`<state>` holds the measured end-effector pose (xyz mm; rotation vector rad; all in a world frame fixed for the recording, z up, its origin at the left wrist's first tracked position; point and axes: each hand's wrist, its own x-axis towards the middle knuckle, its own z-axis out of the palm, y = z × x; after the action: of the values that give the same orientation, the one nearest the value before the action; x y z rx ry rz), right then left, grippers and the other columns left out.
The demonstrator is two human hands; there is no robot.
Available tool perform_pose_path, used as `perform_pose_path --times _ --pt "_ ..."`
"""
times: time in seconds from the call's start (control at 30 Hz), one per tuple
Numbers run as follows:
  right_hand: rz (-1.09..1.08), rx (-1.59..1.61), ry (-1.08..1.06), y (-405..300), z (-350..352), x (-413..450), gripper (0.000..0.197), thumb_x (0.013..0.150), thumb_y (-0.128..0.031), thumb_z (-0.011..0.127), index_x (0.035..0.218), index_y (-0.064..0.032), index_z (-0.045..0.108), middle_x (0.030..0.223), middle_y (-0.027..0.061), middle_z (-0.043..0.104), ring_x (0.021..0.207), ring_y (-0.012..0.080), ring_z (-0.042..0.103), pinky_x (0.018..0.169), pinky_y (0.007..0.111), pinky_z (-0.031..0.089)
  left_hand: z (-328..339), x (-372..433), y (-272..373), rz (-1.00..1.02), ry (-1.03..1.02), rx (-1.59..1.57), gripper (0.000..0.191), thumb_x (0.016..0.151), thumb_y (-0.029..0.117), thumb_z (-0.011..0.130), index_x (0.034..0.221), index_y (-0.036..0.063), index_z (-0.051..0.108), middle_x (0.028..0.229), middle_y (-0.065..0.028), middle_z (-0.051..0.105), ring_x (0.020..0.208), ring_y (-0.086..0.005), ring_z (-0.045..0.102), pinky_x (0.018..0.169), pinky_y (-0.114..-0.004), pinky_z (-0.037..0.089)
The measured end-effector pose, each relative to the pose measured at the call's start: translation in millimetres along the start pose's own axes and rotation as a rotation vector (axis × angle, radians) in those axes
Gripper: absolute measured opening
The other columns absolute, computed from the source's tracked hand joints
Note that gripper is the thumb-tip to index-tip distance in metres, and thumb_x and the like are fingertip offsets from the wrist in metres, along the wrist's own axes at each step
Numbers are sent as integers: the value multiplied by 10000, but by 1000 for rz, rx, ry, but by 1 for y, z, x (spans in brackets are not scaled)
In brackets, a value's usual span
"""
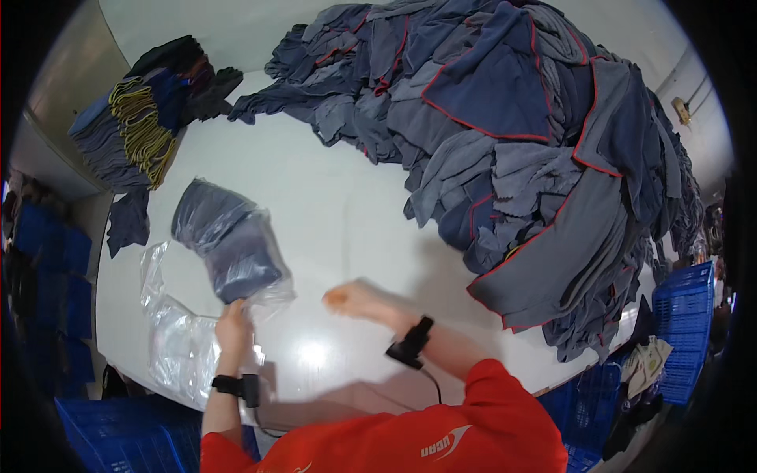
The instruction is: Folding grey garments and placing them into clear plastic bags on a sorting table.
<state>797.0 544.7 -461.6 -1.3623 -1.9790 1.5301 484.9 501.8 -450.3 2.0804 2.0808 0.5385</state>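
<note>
A clear plastic bag (pixel 245 251) packed with folded grey-blue cloths lies on the white table, its near end at my left hand (pixel 233 325). My left hand pinches the edge of that bag. To its right, my right hand (pixel 349 298) is blurred above the table, apart from the bag; its fingers look curled, and whether they hold anything is not clear. Flat clear plastic bags (pixel 186 349) lie left of my left forearm. A large heap of grey-blue cloths (pixel 473 112), some edged in red, covers the far and right side.
Stacked cloths with yellow-green edges (pixel 142 130) sit at the far left, with a small dark cloth (pixel 128 222) near them. Blue plastic crates stand below the table at the left (pixel 130 434) and right (pixel 686 331). The white table (pixel 331 201) has a near edge close to my body.
</note>
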Motion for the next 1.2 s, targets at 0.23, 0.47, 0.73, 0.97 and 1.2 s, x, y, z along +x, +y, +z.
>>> perform_pose_path --times 0.23,0.47,0.73,0.97,1.2 --pt "6 -1090 1268 14 -226 43 278 708 -114 597 979 -86 539 974 85 494 950 252 475 823 371 381 11 -2 -9 -7 85 76 164 818 76 514 961 115 585 831 -129 559 690 -358 565 567 -427 451" --pt "-8 -1501 1172 52 -290 63 105 761 -167 507 840 -102 530 919 70 502 917 225 472 872 399 360 19 -1 -12 33 129 55 187 791 49 516 949 118 590 810 -127 548 651 -359 558 535 -426 448" --pt "-640 -1019 1039 -21 -231 -22 132 678 -41 586 697 -43 455 700 114 447 678 296 468 627 381 389 -15 -9 45 164 186 25 304 729 74 571 1029 26 565 939 -178 533 879 -361 525 703 -430 442" --pt "-489 -810 1236 -105 -167 -127 121 798 -4 523 737 2 419 664 168 417 631 361 428 575 423 330 -23 45 268 735 2 -716 757 617 126 733 1281 38 381 1296 -222 338 1171 -390 367 968 -432 353" --pt "-386 -357 1401 -117 -83 -172 119 896 -54 444 920 51 495 719 201 507 625 308 505 544 373 371 -11 91 370 1129 118 -733 559 550 -70 582 1087 53 487 1221 -130 449 1233 -362 359 1012 -457 330"
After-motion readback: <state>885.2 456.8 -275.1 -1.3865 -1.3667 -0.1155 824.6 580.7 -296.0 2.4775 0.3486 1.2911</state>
